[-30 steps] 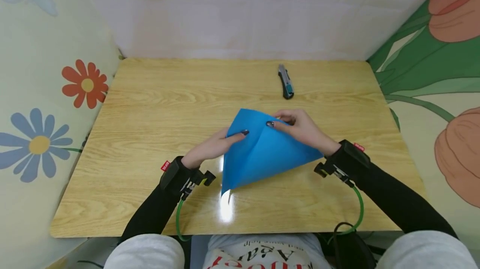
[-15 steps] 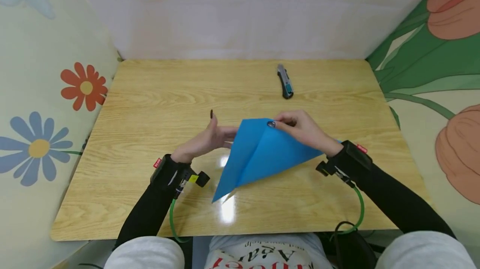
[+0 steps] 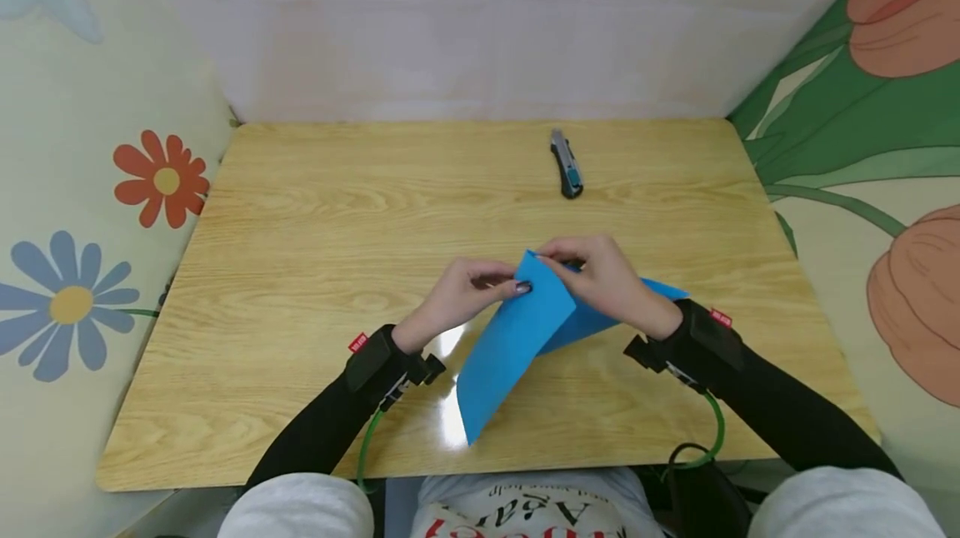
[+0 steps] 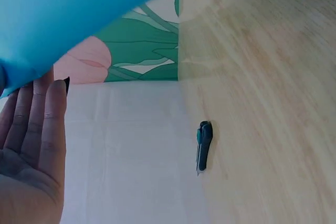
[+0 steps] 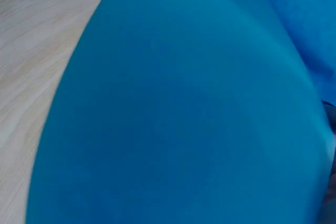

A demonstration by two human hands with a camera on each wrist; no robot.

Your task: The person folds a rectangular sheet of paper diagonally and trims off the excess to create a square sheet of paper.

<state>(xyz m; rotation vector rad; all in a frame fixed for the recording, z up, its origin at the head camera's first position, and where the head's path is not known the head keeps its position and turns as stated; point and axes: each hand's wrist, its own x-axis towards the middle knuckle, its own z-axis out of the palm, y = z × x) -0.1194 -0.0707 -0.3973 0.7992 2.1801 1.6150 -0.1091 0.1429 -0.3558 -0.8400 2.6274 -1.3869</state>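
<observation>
A sheet of blue paper (image 3: pixel 510 346), folded over on itself, is held up above the table between both hands. My left hand (image 3: pixel 472 292) pinches its upper left edge, thumb on the near face and fingers behind. At the top corner my right hand (image 3: pixel 600 276) pinches the paper, and a darker blue flap shows beneath and behind that hand. In the left wrist view the paper (image 4: pixel 94 14) spans the top left, over the outstretched fingers of the left hand (image 4: pixel 31 145). Blue paper (image 5: pixel 168 103) fills most of the right wrist view and hides nearly all of that hand.
A utility knife (image 3: pixel 567 165) lies on the wooden table (image 3: pixel 337 188) toward the back, beyond the hands. A white curtain (image 3: pixel 480 30) hangs along the far edge. Painted flower walls stand at both sides. Green cables (image 3: pixel 365 446) run from the wrist cameras.
The left hand opened away from the paper, then took its left edge again farther right. The paper's left part has turned over toward the right, and its lower tip now hangs nearer the front.
</observation>
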